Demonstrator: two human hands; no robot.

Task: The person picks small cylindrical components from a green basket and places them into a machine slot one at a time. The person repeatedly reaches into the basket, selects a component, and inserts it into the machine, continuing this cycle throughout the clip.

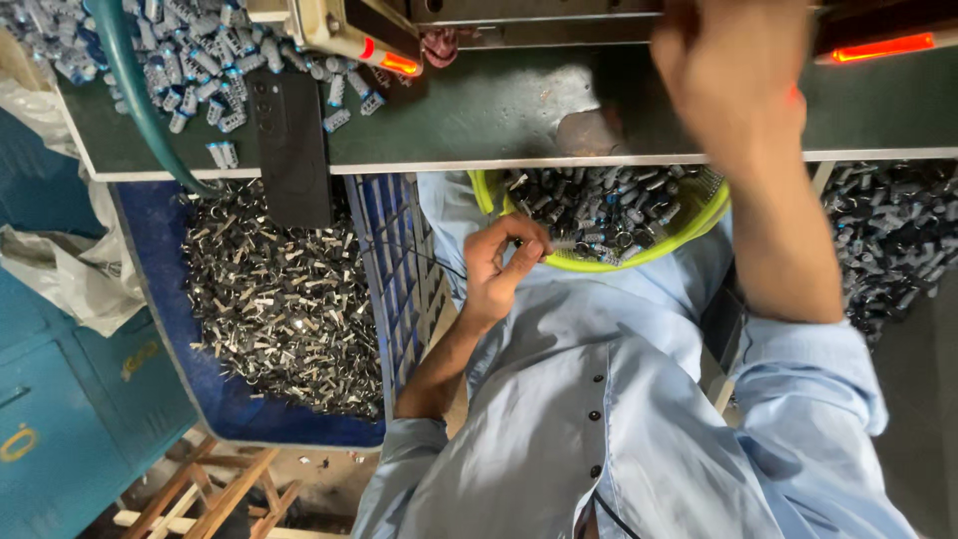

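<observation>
My left hand (504, 262) sits at centre frame, just below the tabletop's (479, 110) pale front edge, fingers curled and pinched on a small dark part (518, 243) between thumb and forefinger; the part is too small to read its long axis or which way it points. It lies touching my fingertips, at the near rim of the yellow-green basket (639, 258), which rests in my lap against my light blue shirt (599, 399) and is filled with small dark and silver cylindrical parts (599, 205) lying in every direction. My right hand (728, 70) is raised at upper right of frame, over the green tabletop near a machine's glowing red-orange light (883, 47); it is blurred and seen from the back, so I cannot tell whether it is clenched or released, or whether it holds anything. The two hands are well apart, the basket between them. At left of frame a blue tub (160, 299) holds a heap of silver and black metal pieces (284, 309), and a blue wire crate wall (399, 260) stands just beside my left forearm, leaving little room on that side. A dark phone (289, 150) overhangs the tabletop edge above the tub. Loose blue-silver parts (200, 60) cover the upper left tabletop, crossed by a green hose (135, 95). More parts (893, 230) are piled at right, below the tabletop. The middle of the tabletop is bare green surface.
</observation>
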